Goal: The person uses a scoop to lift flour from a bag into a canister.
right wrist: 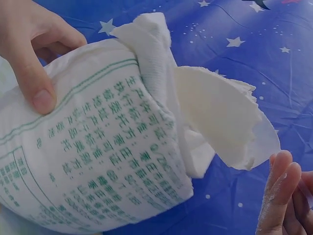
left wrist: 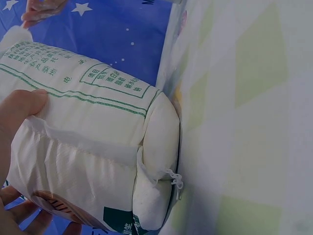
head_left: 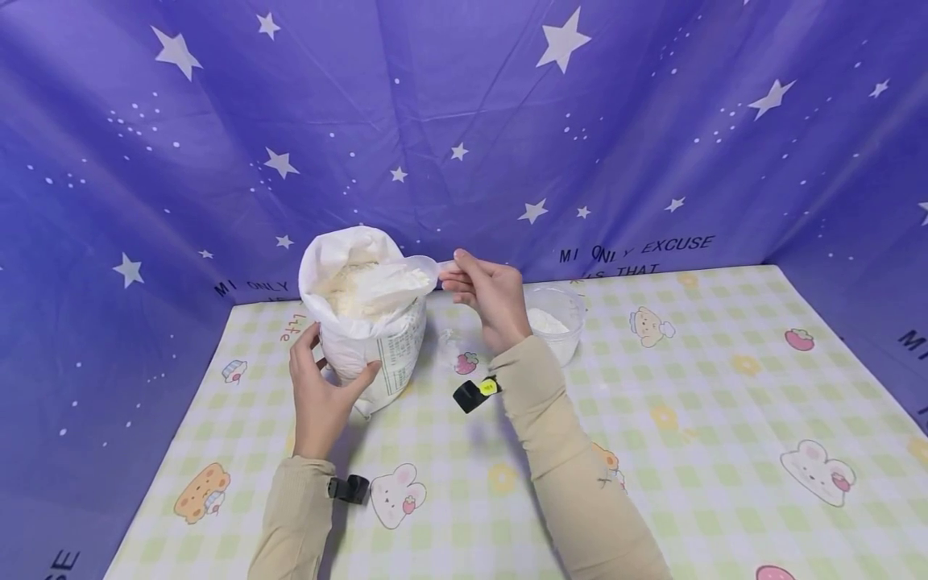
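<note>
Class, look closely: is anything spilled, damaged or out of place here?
White powder clings to the fingers of the right hand, oddly outside the white printed bag and plastic scoop. Otherwise, nothing clearly stands out.

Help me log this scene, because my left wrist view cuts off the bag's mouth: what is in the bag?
Observer: The head view shows pale powder inside the open bag.

Operator: Is anything in the scoop?

Observer: Yes, the right wrist view shows it loaded with powder.

Operator: What stands near the right hand that I can't see?

Observer: In the head view, a clear bowl stands on the checked tablecloth, partly hidden by that hand, with white powder in it.
</note>
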`<state>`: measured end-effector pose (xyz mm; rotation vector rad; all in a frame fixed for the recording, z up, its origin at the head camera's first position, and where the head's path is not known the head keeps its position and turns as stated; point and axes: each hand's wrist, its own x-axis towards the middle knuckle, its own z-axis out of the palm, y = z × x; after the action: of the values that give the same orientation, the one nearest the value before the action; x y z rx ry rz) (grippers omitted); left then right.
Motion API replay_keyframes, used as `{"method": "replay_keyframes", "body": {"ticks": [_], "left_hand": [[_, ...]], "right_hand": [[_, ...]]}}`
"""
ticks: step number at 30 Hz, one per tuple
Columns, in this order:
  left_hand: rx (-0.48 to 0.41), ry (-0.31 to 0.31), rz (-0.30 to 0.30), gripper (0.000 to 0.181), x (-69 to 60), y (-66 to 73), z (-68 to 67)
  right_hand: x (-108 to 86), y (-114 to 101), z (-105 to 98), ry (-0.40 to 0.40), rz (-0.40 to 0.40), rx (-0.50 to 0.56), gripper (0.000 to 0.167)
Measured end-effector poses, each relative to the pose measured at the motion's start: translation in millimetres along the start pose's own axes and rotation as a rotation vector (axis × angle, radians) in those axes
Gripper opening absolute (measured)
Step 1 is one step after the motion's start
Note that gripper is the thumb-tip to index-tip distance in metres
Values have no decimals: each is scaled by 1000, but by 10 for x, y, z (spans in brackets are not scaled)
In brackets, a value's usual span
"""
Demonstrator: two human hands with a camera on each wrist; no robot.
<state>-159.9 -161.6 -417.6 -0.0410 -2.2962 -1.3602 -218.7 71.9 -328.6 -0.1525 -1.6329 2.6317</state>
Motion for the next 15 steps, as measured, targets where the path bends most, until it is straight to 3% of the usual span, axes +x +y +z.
{"method": "replay_keyframes", "body": {"ticks": [15], "left_hand": [[-6, 1, -12, 96, 4, -7, 5]], "right_hand": [[-53, -85, -271, 30, 3, 22, 21]]}}
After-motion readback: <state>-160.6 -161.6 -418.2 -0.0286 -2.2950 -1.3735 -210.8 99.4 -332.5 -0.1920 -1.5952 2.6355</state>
